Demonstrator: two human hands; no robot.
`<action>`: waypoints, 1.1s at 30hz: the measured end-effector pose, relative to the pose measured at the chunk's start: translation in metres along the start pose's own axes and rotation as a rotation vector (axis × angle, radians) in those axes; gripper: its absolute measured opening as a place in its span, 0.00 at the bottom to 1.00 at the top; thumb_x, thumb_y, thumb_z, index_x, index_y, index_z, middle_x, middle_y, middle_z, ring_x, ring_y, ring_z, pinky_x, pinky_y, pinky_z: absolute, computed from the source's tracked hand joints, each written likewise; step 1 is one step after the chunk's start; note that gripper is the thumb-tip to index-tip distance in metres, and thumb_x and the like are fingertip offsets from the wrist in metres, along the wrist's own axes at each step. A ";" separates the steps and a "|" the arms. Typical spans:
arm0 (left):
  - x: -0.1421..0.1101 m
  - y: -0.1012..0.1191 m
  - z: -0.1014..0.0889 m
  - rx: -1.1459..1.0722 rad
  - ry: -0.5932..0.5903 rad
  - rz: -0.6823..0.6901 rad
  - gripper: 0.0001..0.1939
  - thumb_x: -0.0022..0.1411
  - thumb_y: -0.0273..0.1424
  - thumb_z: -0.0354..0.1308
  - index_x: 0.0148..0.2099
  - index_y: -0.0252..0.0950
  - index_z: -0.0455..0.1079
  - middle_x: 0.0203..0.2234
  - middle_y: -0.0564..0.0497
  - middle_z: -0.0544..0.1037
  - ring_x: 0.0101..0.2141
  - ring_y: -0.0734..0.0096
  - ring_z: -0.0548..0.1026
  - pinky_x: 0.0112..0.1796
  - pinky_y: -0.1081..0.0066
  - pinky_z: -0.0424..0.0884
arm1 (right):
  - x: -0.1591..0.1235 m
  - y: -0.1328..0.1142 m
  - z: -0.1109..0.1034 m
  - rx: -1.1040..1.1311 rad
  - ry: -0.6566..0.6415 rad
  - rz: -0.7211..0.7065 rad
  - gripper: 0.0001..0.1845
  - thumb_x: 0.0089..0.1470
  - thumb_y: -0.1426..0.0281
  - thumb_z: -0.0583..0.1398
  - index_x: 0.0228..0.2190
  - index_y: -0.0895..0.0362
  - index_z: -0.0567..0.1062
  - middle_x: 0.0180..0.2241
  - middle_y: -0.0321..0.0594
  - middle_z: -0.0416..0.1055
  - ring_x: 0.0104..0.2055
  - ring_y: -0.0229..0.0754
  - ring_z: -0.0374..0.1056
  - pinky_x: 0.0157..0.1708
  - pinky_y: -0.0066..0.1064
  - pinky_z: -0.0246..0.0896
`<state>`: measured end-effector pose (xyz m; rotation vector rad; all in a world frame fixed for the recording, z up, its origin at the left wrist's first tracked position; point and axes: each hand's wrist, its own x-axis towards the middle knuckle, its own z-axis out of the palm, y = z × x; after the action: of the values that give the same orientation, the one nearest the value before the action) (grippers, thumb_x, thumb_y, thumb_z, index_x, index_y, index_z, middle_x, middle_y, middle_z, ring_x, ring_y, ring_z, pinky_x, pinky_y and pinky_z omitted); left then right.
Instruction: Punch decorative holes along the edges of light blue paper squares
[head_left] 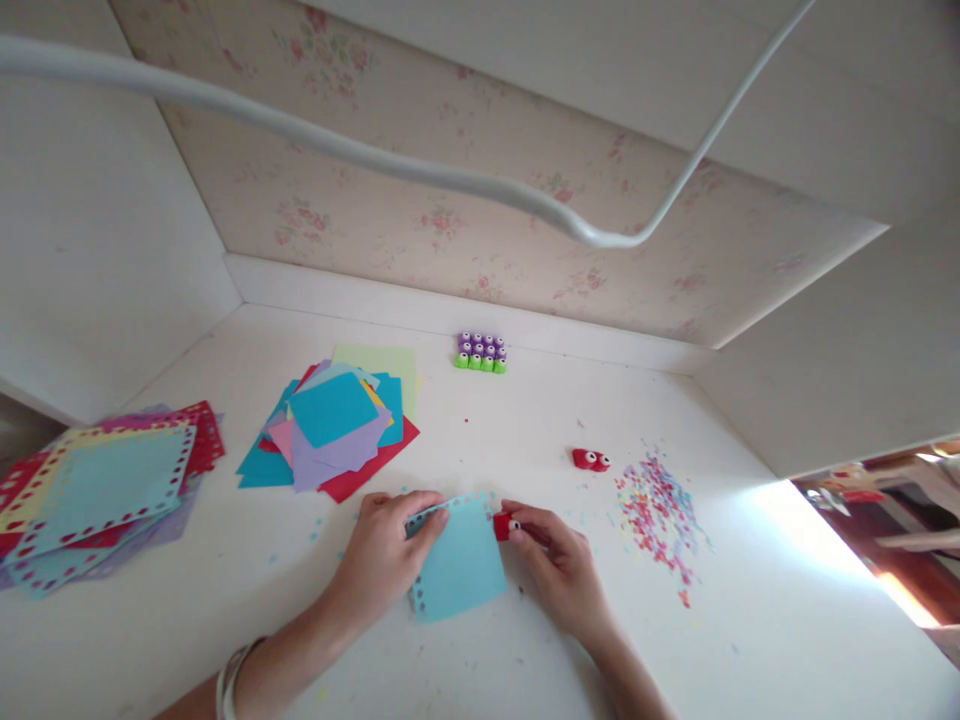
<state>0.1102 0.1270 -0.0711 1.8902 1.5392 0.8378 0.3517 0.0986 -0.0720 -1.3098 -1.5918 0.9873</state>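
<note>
A light blue sheet of paper [461,565] lies in front of me, with small holes punched along its left and top edges. My left hand [394,545] pinches its upper left part between thumb and fingers. At the sheet's upper right edge, my right hand [551,555] grips a small red craft punch [503,526] with a white knob. Two more red punches [590,459] stand side by side to the right, beyond my right hand.
A pile of coloured paper [337,415] lies back left. Punched sheets [120,480] are stacked at far left. Several purple and green punches [481,352] stand near the back wall. Confetti [660,505] is heaped at right. A white cable [450,180] hangs across the upper view.
</note>
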 end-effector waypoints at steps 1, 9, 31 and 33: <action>0.000 0.000 0.000 0.000 0.002 0.002 0.12 0.64 0.43 0.56 0.43 0.46 0.78 0.36 0.55 0.83 0.39 0.59 0.77 0.43 0.61 0.70 | 0.000 0.000 0.000 -0.005 -0.002 -0.006 0.06 0.62 0.65 0.60 0.41 0.49 0.76 0.48 0.39 0.76 0.49 0.43 0.74 0.48 0.34 0.71; -0.002 0.006 -0.002 0.023 0.010 0.081 0.12 0.66 0.41 0.54 0.43 0.44 0.76 0.35 0.55 0.83 0.34 0.62 0.78 0.42 0.60 0.67 | -0.002 -0.001 0.001 -0.090 -0.026 -0.001 0.07 0.62 0.64 0.59 0.41 0.50 0.76 0.48 0.40 0.76 0.47 0.43 0.74 0.48 0.35 0.71; -0.015 0.017 -0.004 0.256 0.023 0.307 0.16 0.67 0.34 0.54 0.56 0.39 0.68 0.52 0.45 0.73 0.52 0.55 0.69 0.50 0.55 0.63 | 0.008 -0.016 -0.009 -0.274 -0.017 -0.024 0.12 0.63 0.62 0.58 0.42 0.52 0.79 0.49 0.44 0.75 0.48 0.47 0.73 0.48 0.39 0.70; -0.021 0.019 -0.005 0.276 -0.051 0.336 0.17 0.66 0.36 0.55 0.55 0.40 0.69 0.53 0.45 0.72 0.53 0.55 0.68 0.52 0.54 0.62 | 0.013 -0.023 -0.016 -0.281 -0.093 0.054 0.14 0.62 0.60 0.59 0.43 0.52 0.80 0.48 0.44 0.76 0.45 0.46 0.74 0.43 0.37 0.73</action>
<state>0.1157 0.1028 -0.0560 2.3991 1.3832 0.7371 0.3575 0.1092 -0.0434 -1.5216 -1.8252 0.8907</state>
